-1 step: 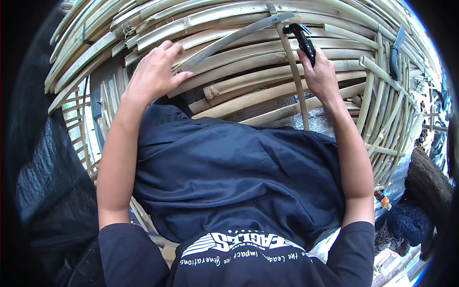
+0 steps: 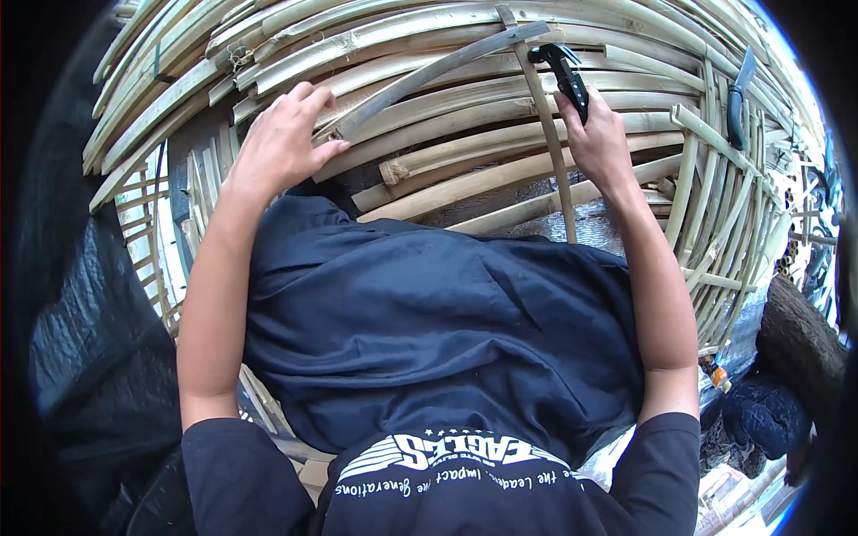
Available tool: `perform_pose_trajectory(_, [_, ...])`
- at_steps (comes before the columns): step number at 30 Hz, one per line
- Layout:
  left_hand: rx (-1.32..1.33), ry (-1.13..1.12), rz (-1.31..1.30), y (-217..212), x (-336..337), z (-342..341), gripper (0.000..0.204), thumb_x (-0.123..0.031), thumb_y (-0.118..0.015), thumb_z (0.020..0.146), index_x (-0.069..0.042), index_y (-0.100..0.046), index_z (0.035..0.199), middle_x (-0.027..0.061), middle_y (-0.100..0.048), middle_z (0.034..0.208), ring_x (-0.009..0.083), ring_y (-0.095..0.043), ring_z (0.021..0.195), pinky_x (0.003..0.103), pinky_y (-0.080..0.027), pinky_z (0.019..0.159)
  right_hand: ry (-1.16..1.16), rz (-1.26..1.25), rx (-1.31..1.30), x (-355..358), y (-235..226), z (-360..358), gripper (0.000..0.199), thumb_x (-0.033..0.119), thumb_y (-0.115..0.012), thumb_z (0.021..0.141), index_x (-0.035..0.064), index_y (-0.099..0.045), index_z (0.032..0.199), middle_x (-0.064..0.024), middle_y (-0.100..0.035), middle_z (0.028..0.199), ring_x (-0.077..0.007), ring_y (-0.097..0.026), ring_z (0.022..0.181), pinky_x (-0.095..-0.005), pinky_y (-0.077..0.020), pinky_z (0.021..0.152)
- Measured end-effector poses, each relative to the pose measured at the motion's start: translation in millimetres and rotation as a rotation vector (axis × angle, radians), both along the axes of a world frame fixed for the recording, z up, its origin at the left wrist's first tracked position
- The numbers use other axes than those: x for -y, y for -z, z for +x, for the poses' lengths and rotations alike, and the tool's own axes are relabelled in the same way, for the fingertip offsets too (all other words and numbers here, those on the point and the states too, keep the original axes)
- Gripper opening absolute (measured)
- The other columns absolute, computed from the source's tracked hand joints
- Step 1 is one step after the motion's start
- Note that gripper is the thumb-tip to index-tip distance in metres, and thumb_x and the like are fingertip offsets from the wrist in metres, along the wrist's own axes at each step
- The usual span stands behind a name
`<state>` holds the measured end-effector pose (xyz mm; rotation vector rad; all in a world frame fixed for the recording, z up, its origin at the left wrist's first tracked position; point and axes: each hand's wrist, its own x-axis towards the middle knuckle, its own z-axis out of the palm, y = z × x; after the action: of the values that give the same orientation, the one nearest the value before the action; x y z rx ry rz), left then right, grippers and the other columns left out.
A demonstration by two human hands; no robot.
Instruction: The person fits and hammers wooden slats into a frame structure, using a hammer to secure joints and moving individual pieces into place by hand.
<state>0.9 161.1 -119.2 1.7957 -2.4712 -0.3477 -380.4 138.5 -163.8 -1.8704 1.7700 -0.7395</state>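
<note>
My right hand (image 2: 597, 143) is closed around the black handle of a small claw hammer (image 2: 568, 75), which looks like a folding multi-tool; its head points up and away from me. Over the left end of a grey, weathered wooden strip (image 2: 429, 75) is my left hand (image 2: 284, 138). Its fingers are loosely curved, the thumb stands apart, and nothing shows between them. The grey strip slants across split bamboo slats (image 2: 465, 147). Its far right end lies over a narrow upright strip (image 2: 546, 125), just left of the hammer head.
A knife (image 2: 740, 100) with a dark blue handle lies on the bamboo lattice (image 2: 715, 205) at right. Dark cloth (image 2: 447, 313) covers my lap. Black sheeting (image 2: 89, 330) hangs at left. A log (image 2: 804, 330) and a dark net-like bundle (image 2: 764, 415) are at lower right.
My left hand has shifted slightly left, away from the end of the grey strip. My right hand and the hammer stay practically where they were.
</note>
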Motion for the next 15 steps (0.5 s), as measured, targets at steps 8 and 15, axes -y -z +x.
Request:
perform_pose_trajectory(8, [0.082, 0.038, -0.094, 17.9, -14.9, 10.5, 0.040, -0.024, -0.083, 0.079, -0.007, -0.061, 0.108, 0.0115, -0.062, 0.111, 0.0345, -0.062, 0.107, 0.046, -0.051, 0.093, 0.007, 0.024, -0.023, -2.4, -4.3, 4.9, 0.032, 0.031, -0.064, 0.100, -0.0011, -0.064, 0.106, -0.0268, -0.066, 0.073, -0.0445, -0.067, 0.068, -0.0487, -0.0487, 0.064])
perform_pose_trajectory(15, [0.118, 0.051, -0.040, 20.3, -13.3, 6.8, 0.031, -0.017, -0.078, 0.083, -0.007, -0.062, 0.108, 0.0101, -0.063, 0.111, 0.0333, -0.062, 0.108, 0.046, -0.051, 0.093, -0.004, 0.020, -0.020, -2.4, -2.9, 2.9, 0.035, 0.034, -0.063, 0.101, -0.0006, -0.064, 0.106, -0.0247, -0.066, 0.072, -0.0414, -0.067, 0.067, -0.0483, -0.0480, 0.064])
